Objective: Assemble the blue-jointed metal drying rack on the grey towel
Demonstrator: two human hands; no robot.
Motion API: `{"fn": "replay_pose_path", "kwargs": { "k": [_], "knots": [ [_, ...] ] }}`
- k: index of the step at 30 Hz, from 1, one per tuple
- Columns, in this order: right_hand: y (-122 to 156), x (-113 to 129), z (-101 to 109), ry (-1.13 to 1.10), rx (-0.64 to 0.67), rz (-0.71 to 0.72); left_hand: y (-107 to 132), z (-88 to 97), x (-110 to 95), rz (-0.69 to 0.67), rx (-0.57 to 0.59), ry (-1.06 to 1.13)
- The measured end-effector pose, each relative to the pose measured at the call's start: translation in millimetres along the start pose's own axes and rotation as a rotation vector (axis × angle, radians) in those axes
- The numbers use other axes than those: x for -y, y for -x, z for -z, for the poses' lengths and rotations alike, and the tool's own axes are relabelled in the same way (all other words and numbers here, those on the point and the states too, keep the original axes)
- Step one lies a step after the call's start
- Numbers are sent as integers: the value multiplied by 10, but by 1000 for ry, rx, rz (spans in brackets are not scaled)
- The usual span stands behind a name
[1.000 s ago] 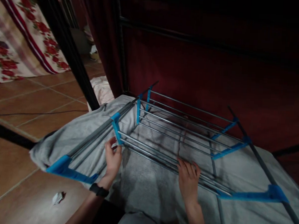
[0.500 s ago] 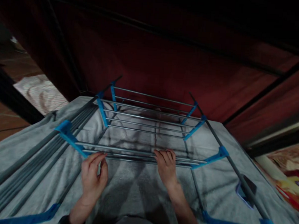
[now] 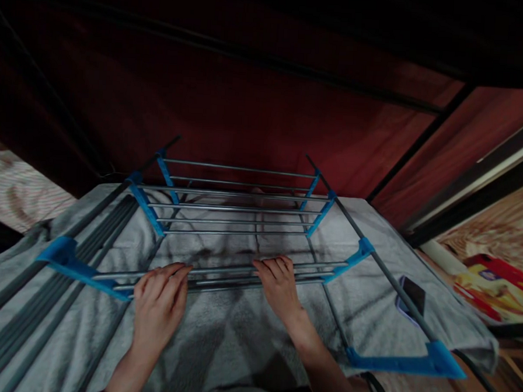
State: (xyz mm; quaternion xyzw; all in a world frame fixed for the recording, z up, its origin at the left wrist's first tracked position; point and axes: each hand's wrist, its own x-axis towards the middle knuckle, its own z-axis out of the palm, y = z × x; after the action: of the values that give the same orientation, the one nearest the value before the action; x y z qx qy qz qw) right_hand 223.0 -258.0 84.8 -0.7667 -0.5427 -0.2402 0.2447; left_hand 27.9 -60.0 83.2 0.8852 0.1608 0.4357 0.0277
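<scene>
A rack of grey metal rods and blue plastic brackets lies over a grey cloth-covered surface. My left hand [image 3: 160, 296] is closed over the rods [image 3: 222, 271] of its nearest cross section, close to the left blue bracket [image 3: 82, 272]. Further right on that same section, my right hand [image 3: 279, 287] has its fingers curled over the rods, with the thumb side hidden. Beyond both hands, another set of cross rods [image 3: 243, 209] spans between two blue brackets. The right blue bracket [image 3: 349, 266] of the near section is attached to a long side rod.
Grey cloth [image 3: 232, 329] covers the surface beneath the rack. A phone [image 3: 411, 300] lies on it under the right side rod. Dark red panels [image 3: 257, 120] rise at the back. A red and yellow package [image 3: 497, 290] is at the far right. Loose rods [image 3: 106, 223] run along the left.
The view has swung to the right, so the rack appears further left. My left hand, earlier raised with fingers pinched at the rods, now wraps over them. My right hand stays on the rods.
</scene>
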Motion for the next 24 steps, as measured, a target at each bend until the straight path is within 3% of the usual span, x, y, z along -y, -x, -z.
{"fn": "replay_pose_path", "kwargs": {
  "k": [24],
  "knots": [
    [-16,-46,8,22,47,27,-30,-5,115,-57,44,-31]
  ]
}}
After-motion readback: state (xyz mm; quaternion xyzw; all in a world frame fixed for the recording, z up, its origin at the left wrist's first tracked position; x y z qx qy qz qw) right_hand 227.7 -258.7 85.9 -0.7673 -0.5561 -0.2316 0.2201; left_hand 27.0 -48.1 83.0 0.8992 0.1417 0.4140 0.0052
